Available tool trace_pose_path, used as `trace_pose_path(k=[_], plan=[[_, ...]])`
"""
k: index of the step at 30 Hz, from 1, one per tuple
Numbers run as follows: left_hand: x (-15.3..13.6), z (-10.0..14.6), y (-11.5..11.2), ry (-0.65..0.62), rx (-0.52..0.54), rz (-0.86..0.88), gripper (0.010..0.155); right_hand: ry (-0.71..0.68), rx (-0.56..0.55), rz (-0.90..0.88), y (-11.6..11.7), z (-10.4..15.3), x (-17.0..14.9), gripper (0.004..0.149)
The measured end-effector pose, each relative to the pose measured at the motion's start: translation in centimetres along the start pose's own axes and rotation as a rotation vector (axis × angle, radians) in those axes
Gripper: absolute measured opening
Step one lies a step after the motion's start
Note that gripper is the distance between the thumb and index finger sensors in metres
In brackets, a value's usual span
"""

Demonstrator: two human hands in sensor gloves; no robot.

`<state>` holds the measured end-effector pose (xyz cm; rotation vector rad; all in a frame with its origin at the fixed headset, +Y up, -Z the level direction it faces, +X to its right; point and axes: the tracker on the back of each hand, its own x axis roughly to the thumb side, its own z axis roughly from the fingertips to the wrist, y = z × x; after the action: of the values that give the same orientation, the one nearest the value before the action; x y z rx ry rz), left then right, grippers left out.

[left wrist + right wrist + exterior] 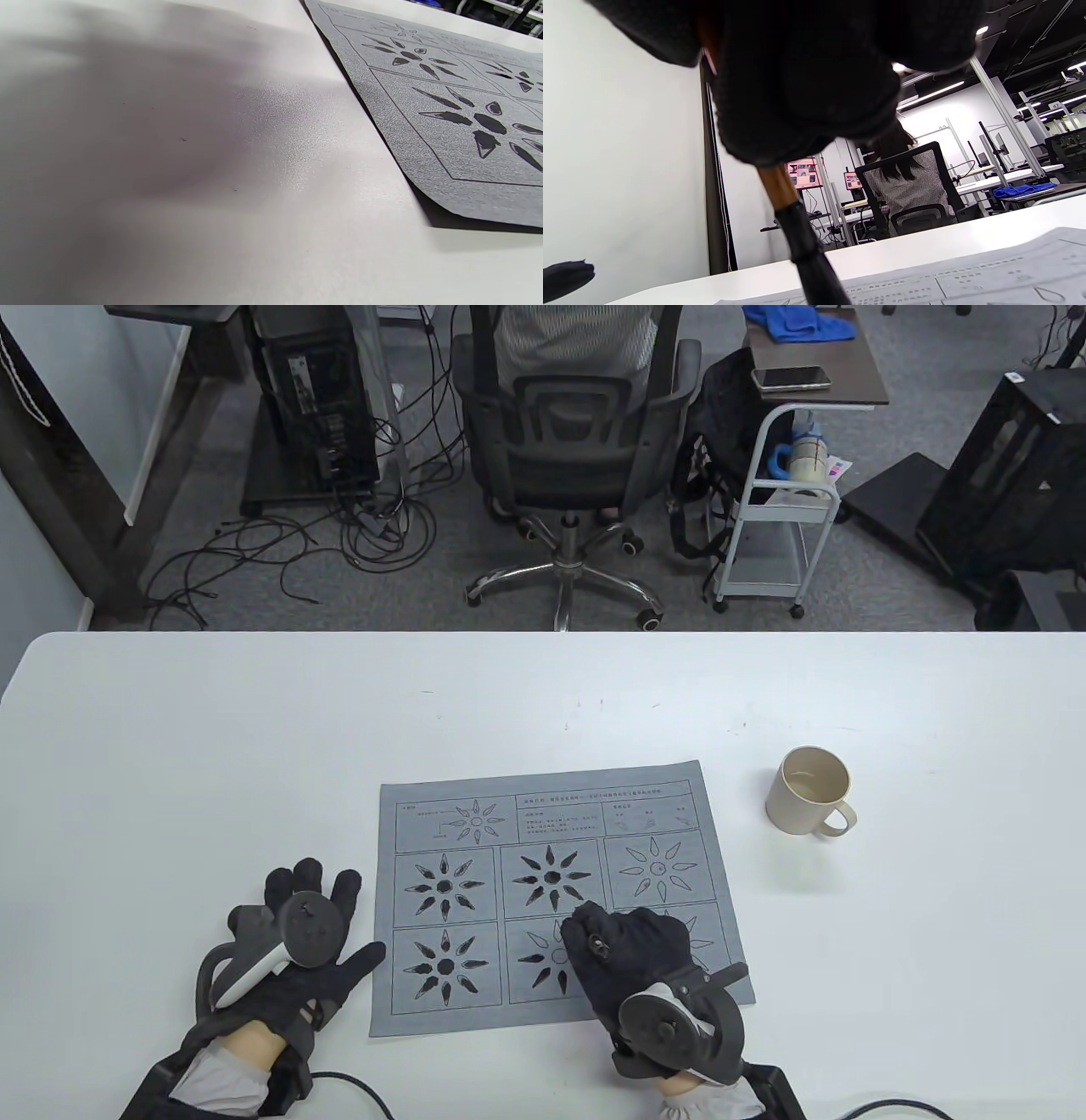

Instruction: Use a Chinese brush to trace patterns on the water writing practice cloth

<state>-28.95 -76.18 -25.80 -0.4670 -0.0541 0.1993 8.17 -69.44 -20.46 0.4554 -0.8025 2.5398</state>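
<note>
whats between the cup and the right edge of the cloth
Nothing: in the table view the stretch of white table between the beige cup and the grey cloth is bare.

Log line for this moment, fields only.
phase: tracing, bottom-middle panel | right hand: grips brush, tip down at cloth | left hand: flat on table, beside cloth | cup: right of cloth

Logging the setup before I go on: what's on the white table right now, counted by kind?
Practice cloth: 1
Brush, held in the grip of the right hand: 1
Beige mug: 1
Gloved hands, counting the left hand flat beside the cloth: 2
Total: 5
</note>
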Motion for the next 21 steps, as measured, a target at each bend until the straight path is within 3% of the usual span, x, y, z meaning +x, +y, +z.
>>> trace_pose_path(k=[21], plan=[[-0.04,0.05,0.09,0.001,0.004,0.004,0.082,-0.048,-0.006,-0.029,0.02,0.23,0.74,0.037]])
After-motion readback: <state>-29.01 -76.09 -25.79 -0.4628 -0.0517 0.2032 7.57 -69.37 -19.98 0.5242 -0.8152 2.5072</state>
